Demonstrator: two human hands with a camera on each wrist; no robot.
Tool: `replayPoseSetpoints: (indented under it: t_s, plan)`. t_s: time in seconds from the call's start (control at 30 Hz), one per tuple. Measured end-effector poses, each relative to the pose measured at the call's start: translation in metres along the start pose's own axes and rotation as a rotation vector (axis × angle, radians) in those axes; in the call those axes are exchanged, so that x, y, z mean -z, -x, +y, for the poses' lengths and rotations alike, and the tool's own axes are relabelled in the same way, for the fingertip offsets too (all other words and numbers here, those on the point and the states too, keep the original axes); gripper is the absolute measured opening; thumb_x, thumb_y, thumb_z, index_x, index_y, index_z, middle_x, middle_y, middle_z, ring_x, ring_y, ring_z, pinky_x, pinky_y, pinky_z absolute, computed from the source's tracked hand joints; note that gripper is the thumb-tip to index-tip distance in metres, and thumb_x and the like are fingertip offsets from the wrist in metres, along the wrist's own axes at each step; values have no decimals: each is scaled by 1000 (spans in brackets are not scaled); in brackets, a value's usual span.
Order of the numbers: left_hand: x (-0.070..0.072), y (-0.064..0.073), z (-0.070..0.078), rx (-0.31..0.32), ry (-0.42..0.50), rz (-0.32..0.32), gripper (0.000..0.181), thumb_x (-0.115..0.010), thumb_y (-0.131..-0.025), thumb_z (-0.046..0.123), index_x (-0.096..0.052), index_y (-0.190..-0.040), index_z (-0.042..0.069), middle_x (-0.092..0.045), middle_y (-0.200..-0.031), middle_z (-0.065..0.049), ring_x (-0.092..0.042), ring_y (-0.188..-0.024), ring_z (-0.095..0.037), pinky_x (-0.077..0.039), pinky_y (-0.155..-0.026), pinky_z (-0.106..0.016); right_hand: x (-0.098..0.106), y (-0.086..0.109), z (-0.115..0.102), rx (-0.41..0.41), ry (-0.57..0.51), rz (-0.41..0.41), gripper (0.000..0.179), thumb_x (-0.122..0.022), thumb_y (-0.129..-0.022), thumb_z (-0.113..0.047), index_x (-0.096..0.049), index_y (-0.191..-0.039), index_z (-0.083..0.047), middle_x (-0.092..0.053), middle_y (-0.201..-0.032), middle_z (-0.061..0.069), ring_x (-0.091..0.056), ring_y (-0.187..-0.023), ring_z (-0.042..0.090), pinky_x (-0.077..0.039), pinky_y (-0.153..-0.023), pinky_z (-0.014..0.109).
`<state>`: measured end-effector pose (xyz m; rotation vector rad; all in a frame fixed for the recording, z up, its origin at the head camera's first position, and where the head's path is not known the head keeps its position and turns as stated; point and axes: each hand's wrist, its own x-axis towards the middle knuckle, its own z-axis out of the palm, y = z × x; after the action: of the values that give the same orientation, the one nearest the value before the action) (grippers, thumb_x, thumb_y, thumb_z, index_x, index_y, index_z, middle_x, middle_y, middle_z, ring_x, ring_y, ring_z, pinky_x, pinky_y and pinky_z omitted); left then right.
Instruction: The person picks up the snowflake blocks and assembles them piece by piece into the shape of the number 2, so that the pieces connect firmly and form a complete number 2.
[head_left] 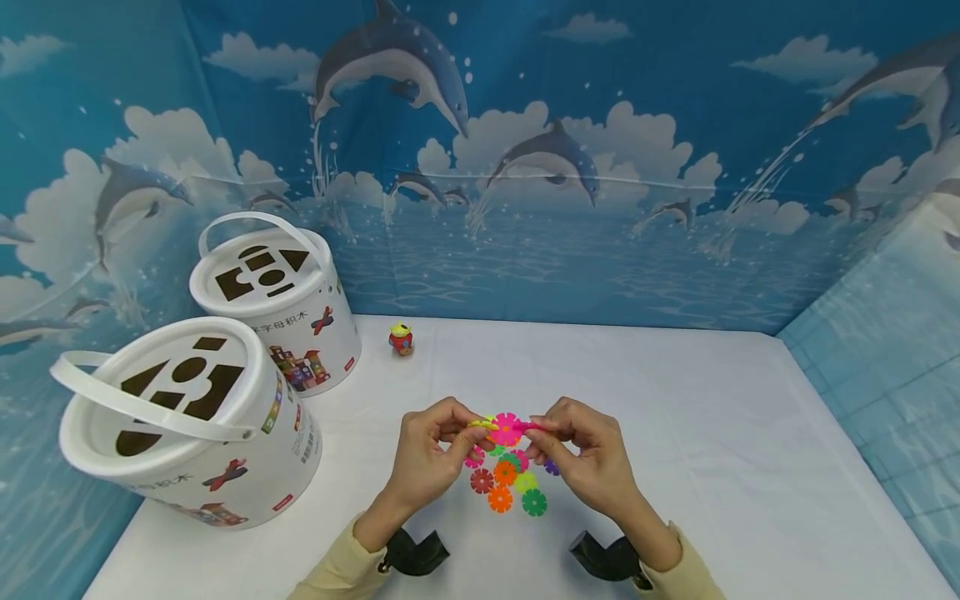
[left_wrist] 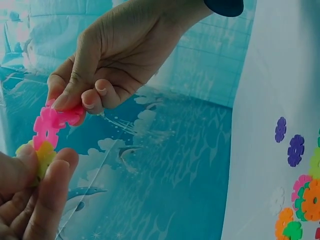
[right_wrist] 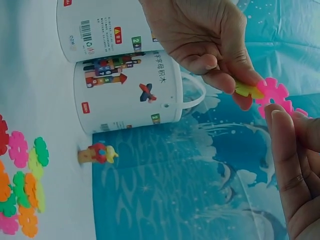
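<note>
Above the table, my left hand (head_left: 431,450) pinches a yellow snowflake disc (right_wrist: 248,90) between thumb and fingers. A pink snowflake disc (head_left: 506,428) is slotted edge-on into the yellow one and sits between the two hands. My right hand (head_left: 588,454) pinches a second pink disc (left_wrist: 70,116), which meets the first pink disc at an angle; fingertips hide part of the join. Below the hands lies a loose pile of snowflake discs, among them an orange disc (head_left: 500,499), a green disc (head_left: 534,502) and a red disc (head_left: 482,481).
Two white lidded buckets, a near one (head_left: 292,467) and a far one (head_left: 300,333), stand on the table's left. A small red-and-yellow toy figure (head_left: 401,340) stands near the back edge. Dolphin-printed cloth (head_left: 555,250) hangs behind the white table (head_left: 712,433).
</note>
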<state>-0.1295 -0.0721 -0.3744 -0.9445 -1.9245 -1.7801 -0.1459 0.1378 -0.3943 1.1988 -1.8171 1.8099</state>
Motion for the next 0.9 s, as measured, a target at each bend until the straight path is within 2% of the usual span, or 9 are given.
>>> replayPoseSetpoints:
  t_s: [0.13,0.33,0.5,0.57,0.67,0.77,0.83,0.9]
  plan:
    - [0,0,0,10,-8,25,14,-64,-79,-20,-59,-84,-7,-66,-70,-19,-67,-59,-22,-54,-49,-38,-1,-2,-4,-55,44,16,28,-63,-75,25,-62,-97,8,-62,-76,13,-66,-63,17,-54,-51,29]
    - [3,-1,-1,46,-1,60,13,-64,-79,-19,-60,-84,-8,-67,-71,-19,-67,-61,-26,-54,-50,-40,1,-3,-7,-168,89,15,25,-63,-81,17,-62,-103,4,-66,-81,15,-66,-65,21,-55,-57,31]
    - [8,-1,-1,100,6,47,11,-64,-80,-18,-61,-83,-8,-67,-73,-18,-66,-60,-25,-55,-54,-35,2,-2,-6,-245,86,10,23,-64,-83,14,-60,-100,-1,-68,-84,11,-65,-65,27,-56,-58,32]
    - [11,-2,-1,125,5,32,8,-63,-82,-16,-61,-83,-9,-67,-75,-18,-64,-60,-26,-55,-54,-33,1,-2,-5,-267,82,16,21,-65,-83,12,-58,-97,-2,-67,-84,12,-65,-66,26,-56,-59,32]
    - [14,-4,1,186,-12,22,5,-61,-85,-12,-62,-81,-9,-65,-74,-18,-61,-61,-30,-54,-57,-31,0,-1,-2,-251,102,32,22,-65,-82,13,-58,-97,-2,-67,-84,14,-66,-69,21,-56,-59,33]
    - [17,-6,3,252,-41,43,10,-57,-89,-7,-63,-81,-8,-67,-77,-17,-60,-66,-35,-53,-60,-33,-1,0,-1,-230,141,41,25,-65,-80,16,-59,-97,-1,-67,-83,13,-65,-69,17,-55,-59,31]
    - [17,-7,5,274,-61,59,11,-57,-90,-6,-64,-83,-8,-67,-80,-18,-61,-70,-35,-53,-64,-33,-2,-1,-2,-224,163,36,27,-65,-79,18,-60,-96,-1,-67,-82,13,-64,-67,16,-55,-59,30]
    - [17,-7,6,258,-82,48,7,-59,-89,-6,-66,-87,-7,-68,-86,-16,-63,-75,-32,-53,-69,-35,-4,-4,-6,-222,181,20,24,-66,-78,18,-60,-93,0,-66,-81,14,-62,-63,15,-54,-56,30]
